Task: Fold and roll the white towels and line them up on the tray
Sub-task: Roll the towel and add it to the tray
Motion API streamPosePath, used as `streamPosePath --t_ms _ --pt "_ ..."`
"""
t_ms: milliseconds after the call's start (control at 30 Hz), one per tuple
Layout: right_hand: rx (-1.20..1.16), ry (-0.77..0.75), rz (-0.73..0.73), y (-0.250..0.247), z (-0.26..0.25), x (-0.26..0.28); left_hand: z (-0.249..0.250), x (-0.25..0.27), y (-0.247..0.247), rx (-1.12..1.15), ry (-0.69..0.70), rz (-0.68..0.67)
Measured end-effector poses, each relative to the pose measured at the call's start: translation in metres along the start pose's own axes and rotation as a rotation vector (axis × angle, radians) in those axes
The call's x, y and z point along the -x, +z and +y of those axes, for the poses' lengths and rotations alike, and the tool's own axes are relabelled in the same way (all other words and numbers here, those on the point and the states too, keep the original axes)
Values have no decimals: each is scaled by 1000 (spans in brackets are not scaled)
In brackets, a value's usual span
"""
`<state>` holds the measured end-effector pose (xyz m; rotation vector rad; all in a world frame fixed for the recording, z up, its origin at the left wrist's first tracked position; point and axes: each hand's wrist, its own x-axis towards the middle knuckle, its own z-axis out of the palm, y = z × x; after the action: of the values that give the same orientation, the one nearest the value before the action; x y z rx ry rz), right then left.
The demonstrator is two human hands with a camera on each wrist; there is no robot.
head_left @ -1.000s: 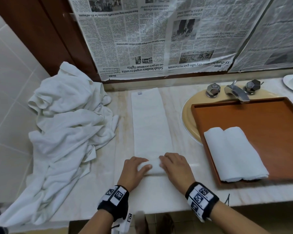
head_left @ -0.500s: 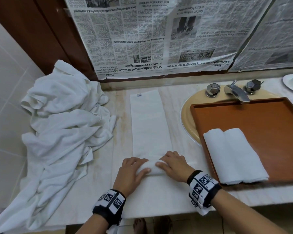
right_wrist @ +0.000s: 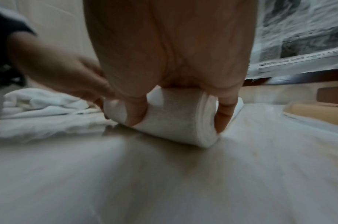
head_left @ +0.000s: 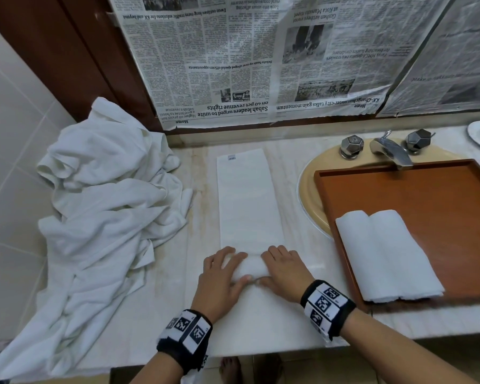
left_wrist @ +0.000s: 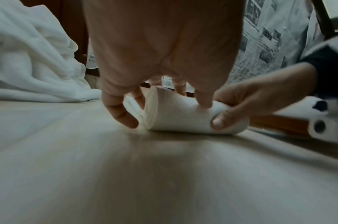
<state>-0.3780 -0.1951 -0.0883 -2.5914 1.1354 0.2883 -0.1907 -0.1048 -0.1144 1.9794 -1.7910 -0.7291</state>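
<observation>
The rolled end [head_left: 249,268] of a folded white towel [head_left: 247,200] is gripped by both hands. The left hand [head_left: 221,275] is curled over the left part of the roll: in the left wrist view its fingers [left_wrist: 122,112] are hooked around the roll's open left end [left_wrist: 154,112], and its thumb is pressed on the near face. The right hand [head_left: 284,270] is curled over the right part; in the right wrist view its thumb [right_wrist: 135,112] is pressed into the near face of the roll [right_wrist: 173,118], and a finger is laid against the spiral right end. Both palms are turned down, wrists low above the countertop [head_left: 297,217], thumb tips nearly meeting at the roll's middle.

The unrolled length of the towel is laid flat on the countertop, extending from the roll toward the newspaper-covered wall [head_left: 233,65]. Two finished towel rolls [head_left: 385,253] are placed side by side, touching, at the near left corner of the brown tray [head_left: 441,195], which is set over the sink [head_left: 311,184] to the right of the hands. A heap of unfolded white towels [head_left: 94,217] is piled to the left.
</observation>
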Motion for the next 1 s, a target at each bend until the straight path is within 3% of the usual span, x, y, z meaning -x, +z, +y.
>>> streamPosePath --t_ms 67,200,300,400,500,633,767,867,1000 --pt "-58 -6 -48 -3 5 -1 -2 8 1 -71 35 -16" --pt "-245 38 -125 -8 7 1 -4 3 -4 -82 -25 -107" --pt "-107 20 43 -5 2 9 -1 -14 -15 45 -90 -198" --pt "-2 34 123 6 -6 13 3 -26 -21 97 -142 -228" --pt "-75 23 160 14 -3 8 5 -22 -16 82 -118 -168" --pt "-173 8 108 5 1 4 -3 -4 -1 14 94 23" --pt "-254 -21 44 -8 9 -3 -9 -4 6 -79 115 85" --pt "-296 7 30 -11 12 -6 -7 -18 -5 -136 20 -29" --pt "-142 23 180 2 3 1 -3 -40 -23 -186 -43 -208"
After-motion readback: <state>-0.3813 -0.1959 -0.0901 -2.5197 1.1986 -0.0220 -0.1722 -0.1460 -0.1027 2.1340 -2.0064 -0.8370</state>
